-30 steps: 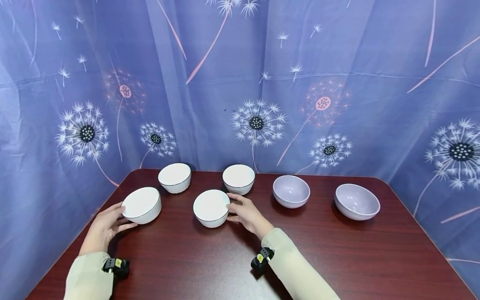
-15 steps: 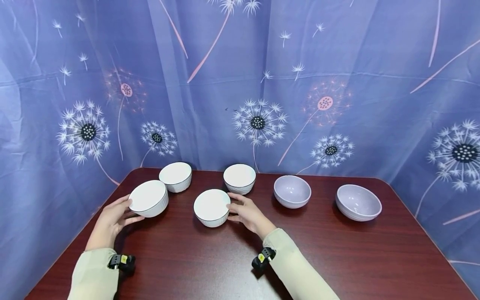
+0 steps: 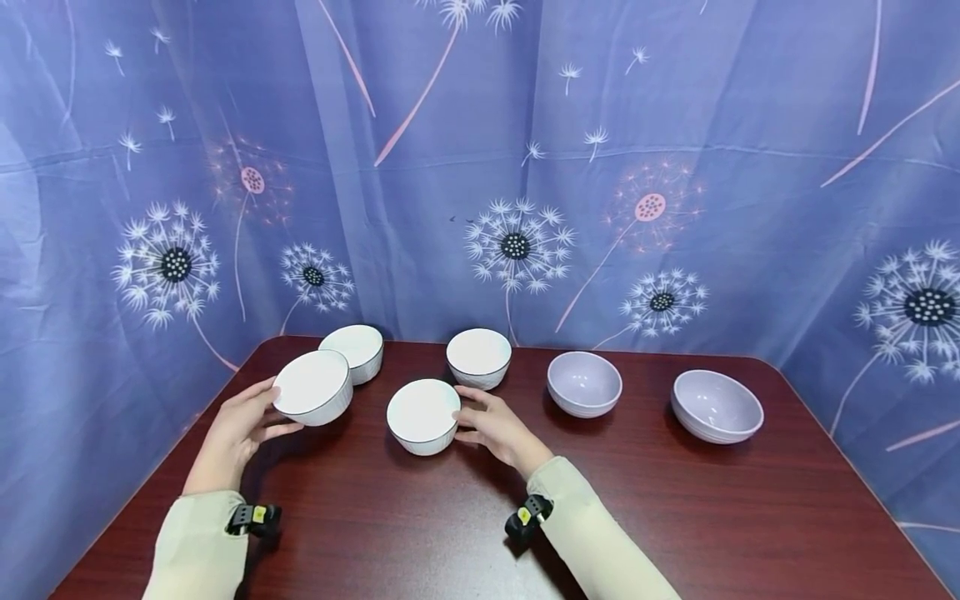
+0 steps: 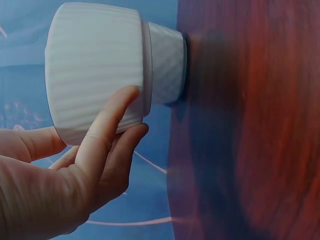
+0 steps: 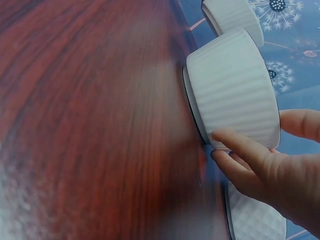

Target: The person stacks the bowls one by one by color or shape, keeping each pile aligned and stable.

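Observation:
My left hand [image 3: 234,433] grips a white ribbed bowl [image 3: 313,383] by its left side, thumb at the rim and fingers along the wall. In the left wrist view this bowl [image 4: 95,70] is held up off the table, overlapping a white diamond-patterned bowl [image 4: 167,65] behind it. My right hand [image 3: 497,433] holds the right side of a second white ribbed bowl [image 3: 423,417], thumb at its rim. The right wrist view shows that bowl [image 5: 232,90] upright, its base close to the tabletop, fingers against the wall.
Behind the right hand stands another white patterned bowl [image 3: 478,358]. Two lavender bowls, one nearer the middle [image 3: 583,383] and one farther right [image 3: 716,406], stand on the dark red wooden table [image 3: 390,533]. A blue dandelion curtain [image 3: 420,208] hangs behind the table.
My left hand has raised its ribbed bowl and carried it right and toward the back, where it now partly covers the back-left bowl. The right hand and its bowl have stayed in place.

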A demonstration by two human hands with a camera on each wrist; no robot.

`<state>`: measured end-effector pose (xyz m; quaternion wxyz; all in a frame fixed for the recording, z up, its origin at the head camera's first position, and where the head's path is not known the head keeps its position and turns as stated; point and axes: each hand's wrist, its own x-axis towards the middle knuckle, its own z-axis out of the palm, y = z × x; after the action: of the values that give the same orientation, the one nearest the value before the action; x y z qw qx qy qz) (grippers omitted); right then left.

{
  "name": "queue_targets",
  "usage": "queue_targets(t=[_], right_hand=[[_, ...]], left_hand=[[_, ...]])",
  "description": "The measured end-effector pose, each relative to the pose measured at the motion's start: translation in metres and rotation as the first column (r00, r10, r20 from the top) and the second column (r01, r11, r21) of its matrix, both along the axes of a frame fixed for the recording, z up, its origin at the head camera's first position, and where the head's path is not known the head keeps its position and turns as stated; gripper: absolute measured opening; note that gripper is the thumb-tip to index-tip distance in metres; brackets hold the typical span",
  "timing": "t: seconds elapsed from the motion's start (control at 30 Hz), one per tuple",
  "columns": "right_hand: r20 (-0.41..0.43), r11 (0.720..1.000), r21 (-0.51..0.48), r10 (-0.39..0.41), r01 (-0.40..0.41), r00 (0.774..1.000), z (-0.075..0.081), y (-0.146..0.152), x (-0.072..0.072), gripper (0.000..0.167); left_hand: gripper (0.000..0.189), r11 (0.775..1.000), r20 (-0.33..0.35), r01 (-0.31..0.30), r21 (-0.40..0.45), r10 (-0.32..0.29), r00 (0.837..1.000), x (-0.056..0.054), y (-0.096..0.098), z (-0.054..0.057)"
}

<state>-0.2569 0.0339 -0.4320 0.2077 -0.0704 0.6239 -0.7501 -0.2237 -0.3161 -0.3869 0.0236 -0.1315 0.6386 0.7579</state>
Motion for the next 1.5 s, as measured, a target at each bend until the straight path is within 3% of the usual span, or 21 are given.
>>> queue_targets(t=[0.67, 1.5], right_hand=[[0.01, 1.0, -0.012, 0.008, -0.008, 1.0, 0.003, 0.0, 0.002, 0.065], [0.014, 0.999, 0.001, 0.048, -0.048, 0.999, 0.002, 0.004, 0.003, 0.073]], left_hand=[[0.053, 0.999, -0.061, 0.035, 0.003, -0.035, 0.998, -0.008, 0.045, 0.02], [0.048, 0.994, -0.09, 0.108, 0.01, -0.106, 0.99, -0.016, 0.097, 0.021]])
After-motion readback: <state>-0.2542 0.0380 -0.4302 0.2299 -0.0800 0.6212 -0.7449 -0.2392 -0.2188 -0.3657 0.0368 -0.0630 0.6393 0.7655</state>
